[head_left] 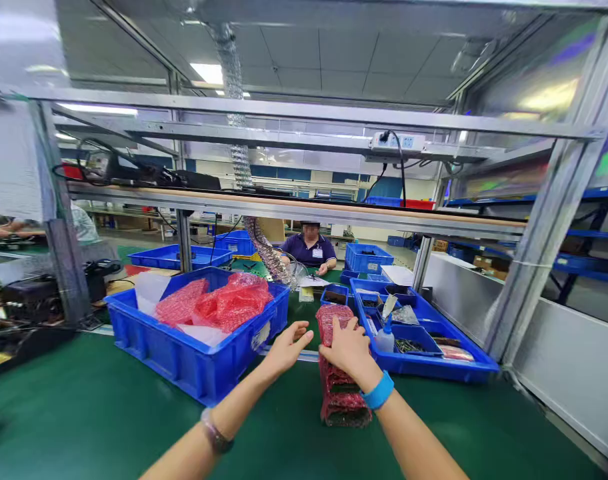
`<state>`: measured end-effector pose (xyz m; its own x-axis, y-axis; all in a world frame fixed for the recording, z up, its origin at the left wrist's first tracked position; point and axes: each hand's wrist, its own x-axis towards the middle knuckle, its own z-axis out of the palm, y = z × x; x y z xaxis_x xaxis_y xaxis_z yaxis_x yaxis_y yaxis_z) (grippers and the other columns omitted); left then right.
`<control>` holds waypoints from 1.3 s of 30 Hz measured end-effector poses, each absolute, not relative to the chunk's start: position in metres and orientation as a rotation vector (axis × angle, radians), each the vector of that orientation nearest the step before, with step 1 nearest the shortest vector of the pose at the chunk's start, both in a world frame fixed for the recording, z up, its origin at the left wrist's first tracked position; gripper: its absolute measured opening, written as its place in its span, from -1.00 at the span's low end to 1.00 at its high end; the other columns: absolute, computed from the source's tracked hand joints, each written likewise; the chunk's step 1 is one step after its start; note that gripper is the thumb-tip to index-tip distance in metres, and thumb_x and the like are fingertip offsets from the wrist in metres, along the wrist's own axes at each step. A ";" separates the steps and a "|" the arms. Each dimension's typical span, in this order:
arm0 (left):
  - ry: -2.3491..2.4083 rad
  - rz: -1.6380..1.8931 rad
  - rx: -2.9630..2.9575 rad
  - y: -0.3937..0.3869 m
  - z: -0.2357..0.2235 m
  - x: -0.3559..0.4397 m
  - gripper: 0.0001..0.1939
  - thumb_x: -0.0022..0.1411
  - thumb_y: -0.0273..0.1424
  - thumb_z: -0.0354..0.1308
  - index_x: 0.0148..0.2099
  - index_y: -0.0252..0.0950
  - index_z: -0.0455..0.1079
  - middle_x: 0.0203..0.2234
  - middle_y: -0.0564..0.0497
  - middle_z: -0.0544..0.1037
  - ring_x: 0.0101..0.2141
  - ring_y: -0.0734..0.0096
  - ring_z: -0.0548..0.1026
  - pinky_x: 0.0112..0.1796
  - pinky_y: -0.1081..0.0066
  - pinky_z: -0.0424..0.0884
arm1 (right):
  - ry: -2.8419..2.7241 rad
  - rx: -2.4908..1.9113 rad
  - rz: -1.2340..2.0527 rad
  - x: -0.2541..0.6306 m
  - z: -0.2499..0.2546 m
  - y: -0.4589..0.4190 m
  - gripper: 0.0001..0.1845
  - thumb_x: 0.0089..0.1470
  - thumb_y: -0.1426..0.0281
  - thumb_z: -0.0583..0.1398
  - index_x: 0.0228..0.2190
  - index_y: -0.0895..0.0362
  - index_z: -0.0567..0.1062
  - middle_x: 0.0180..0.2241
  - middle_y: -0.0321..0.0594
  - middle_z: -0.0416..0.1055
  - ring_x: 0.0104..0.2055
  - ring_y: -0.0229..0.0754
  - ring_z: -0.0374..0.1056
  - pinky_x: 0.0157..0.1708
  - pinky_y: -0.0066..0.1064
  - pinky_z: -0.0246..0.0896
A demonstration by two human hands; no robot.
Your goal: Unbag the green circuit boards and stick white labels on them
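Note:
A stack of packages in red bubble wrap (345, 400) stands on the green table in front of me. My right hand (351, 347), with a blue band at the wrist, rests on top of this stack with its fingers spread over the wrap. Just left of the stack, my left hand (289, 347) hovers with fingers apart and nothing in it. Beyond that hand sits a large blue bin (184, 363), where loose red bubble wrap (234, 300) and white sheets lie. What the wrapped packages contain cannot be made out.
At right, a blue tray (434, 368) holds smaller bins with small parts and a squeeze bottle (385, 339). A metal-framed shelf (304, 207) spans the bench, with a power strip (397, 142) above. Across from me, a person in a dark shirt (309, 250) sits working.

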<state>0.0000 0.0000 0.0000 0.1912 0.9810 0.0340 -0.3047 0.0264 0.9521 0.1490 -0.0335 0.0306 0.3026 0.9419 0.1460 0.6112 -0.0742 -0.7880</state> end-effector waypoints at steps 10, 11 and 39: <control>0.583 1.104 0.715 -0.096 -0.023 0.037 -0.39 0.19 0.00 0.10 0.08 -0.38 0.31 -0.08 -0.29 0.52 -0.13 0.07 0.52 -0.07 0.15 0.39 | -1.313 -1.251 1.081 0.204 0.040 -0.095 -0.27 -0.04 -0.02 -0.08 -0.03 0.22 0.39 -0.09 0.01 0.48 -0.06 0.10 0.38 -0.12 -0.11 0.29; 0.517 1.098 0.705 -0.105 -0.022 0.037 -0.33 0.16 0.05 0.09 0.11 -0.37 0.31 -0.05 -0.28 0.52 -0.09 0.04 0.51 -0.05 0.14 0.39 | -1.283 -1.219 1.151 0.197 0.025 -0.109 -0.23 -0.01 -0.06 -0.14 -0.03 0.24 0.39 -0.13 0.06 0.49 -0.09 0.13 0.40 -0.19 -0.07 0.32; 0.784 1.254 0.651 -0.206 -0.105 -0.096 -0.41 -0.24 -0.10 0.48 -0.20 -0.38 0.51 -0.24 -0.25 0.64 -0.10 -0.14 0.52 -0.04 0.10 0.38 | -2.524 -0.845 0.826 0.114 -0.007 -0.156 -0.82 0.03 0.30 0.26 -0.35 0.13 0.42 -0.44 -0.35 0.41 -0.43 -0.29 0.24 -0.43 -0.48 0.01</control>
<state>-0.0962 -0.2055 -0.1046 0.1247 0.9795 -0.1582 -0.5705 0.2012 0.7963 0.1140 -0.1560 -0.0075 -0.7593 0.6353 0.1406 0.4294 0.6516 -0.6253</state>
